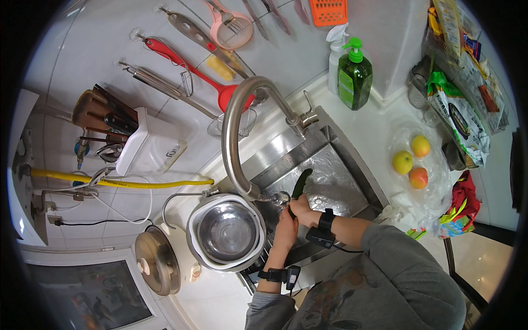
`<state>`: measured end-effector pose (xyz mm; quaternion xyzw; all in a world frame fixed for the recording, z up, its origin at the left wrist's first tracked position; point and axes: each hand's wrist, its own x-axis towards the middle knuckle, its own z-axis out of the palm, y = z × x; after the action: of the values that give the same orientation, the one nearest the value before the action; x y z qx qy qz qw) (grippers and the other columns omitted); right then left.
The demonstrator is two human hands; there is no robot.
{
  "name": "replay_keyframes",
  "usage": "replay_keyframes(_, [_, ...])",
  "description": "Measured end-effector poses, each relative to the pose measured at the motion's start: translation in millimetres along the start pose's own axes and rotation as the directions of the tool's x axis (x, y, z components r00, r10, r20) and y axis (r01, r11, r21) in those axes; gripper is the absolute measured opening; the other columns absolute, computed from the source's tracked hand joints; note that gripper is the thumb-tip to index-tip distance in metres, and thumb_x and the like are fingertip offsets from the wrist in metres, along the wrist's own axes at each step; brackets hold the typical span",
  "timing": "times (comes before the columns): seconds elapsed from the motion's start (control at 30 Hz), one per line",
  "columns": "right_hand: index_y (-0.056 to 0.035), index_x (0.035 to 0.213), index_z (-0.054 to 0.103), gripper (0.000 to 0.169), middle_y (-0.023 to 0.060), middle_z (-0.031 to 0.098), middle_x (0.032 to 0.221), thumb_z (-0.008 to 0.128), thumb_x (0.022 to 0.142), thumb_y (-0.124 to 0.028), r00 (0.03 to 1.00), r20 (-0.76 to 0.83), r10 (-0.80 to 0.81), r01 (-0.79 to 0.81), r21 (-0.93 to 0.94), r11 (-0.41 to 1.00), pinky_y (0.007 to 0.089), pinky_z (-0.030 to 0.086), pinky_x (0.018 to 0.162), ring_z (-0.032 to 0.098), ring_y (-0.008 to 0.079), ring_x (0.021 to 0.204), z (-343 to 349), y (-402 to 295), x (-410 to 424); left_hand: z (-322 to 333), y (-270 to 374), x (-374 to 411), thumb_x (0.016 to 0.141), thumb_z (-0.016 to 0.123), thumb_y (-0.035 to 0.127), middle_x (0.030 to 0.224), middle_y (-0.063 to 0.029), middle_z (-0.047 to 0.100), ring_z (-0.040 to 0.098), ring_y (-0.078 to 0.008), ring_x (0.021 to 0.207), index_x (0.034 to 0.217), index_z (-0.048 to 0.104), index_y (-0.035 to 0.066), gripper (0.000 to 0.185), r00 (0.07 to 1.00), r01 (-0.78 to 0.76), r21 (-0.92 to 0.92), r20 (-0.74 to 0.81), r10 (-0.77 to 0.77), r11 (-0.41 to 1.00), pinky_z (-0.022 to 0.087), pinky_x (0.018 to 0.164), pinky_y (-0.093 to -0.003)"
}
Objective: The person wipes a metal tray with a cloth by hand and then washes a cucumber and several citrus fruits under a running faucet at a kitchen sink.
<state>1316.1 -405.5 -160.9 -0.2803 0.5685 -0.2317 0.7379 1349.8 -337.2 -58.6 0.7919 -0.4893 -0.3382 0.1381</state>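
Observation:
A dark green cucumber (pixel 301 184) slants over the stainless steel sink basin (pixel 344 181), just beside the tap's nozzle (pixel 281 199). My right hand (pixel 303 209) is closed around its lower part. Against that hand, my left hand (pixel 287 227) grips the cucumber's lower end, which is mostly hidden by the fingers. The curved tap (pixel 232 136) arches over from the sink's back rim. Wet, shiny metal shows on the basin floor beyond the cucumber.
Nested bowls (pixel 227 231) stand left of my hands, near a lidded pot (pixel 159 262). Behind the sink are a green pump bottle (pixel 354 76) and a spray bottle (pixel 336 57). Three fruits (pixel 402 162) lie on plastic at right. Utensils, including a red ladle (pixel 185 66), hang on the wall.

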Motion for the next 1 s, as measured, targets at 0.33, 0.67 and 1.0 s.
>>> replay_keyframes(0.33, [-0.0049,0.069,0.046,0.022,0.0042,0.045,0.059,0.053,0.082,-0.021,0.938,0.246,0.242,-0.341,0.546,0.765,0.0290,0.042,0.048,0.047,0.0165,0.050,-19,-27,0,1,-39,-39,0.087,0.046,0.021,0.090,-0.0171,0.053,0.055,-0.0267,0.066,0.115,0.034,0.001,0.037,0.999,0.020,-0.285,0.051,-0.005,0.958,0.044,0.055,-0.0347])
replay_keyframes(0.67, [-0.0030,0.073,0.050,0.013,0.0045,0.050,0.059,0.052,0.080,-0.014,0.975,0.168,0.147,-0.190,0.282,0.940,0.0293,0.041,0.046,0.049,0.0158,0.050,1,-27,-29,13,-38,-34,0.089,0.042,0.030,0.075,-0.0162,0.054,0.054,-0.0278,0.058,0.106,0.035,0.003,0.033,0.994,0.113,-0.427,0.054,-0.100,0.897,0.040,0.045,-0.0340])
replay_keyframes(1.0, [-0.0033,0.093,0.034,0.023,0.0081,0.044,0.061,0.050,0.084,-0.018,0.956,-0.141,0.259,-0.187,0.391,0.901,0.0349,0.041,0.040,0.045,0.0189,0.046,-29,-7,48,-21,-7,-74,0.087,0.046,0.026,0.088,-0.0283,0.055,0.054,-0.0428,0.082,0.115,0.031,-0.002,0.042,0.988,0.013,0.003,0.157,-0.013,1.000,0.045,0.067,-0.0429])
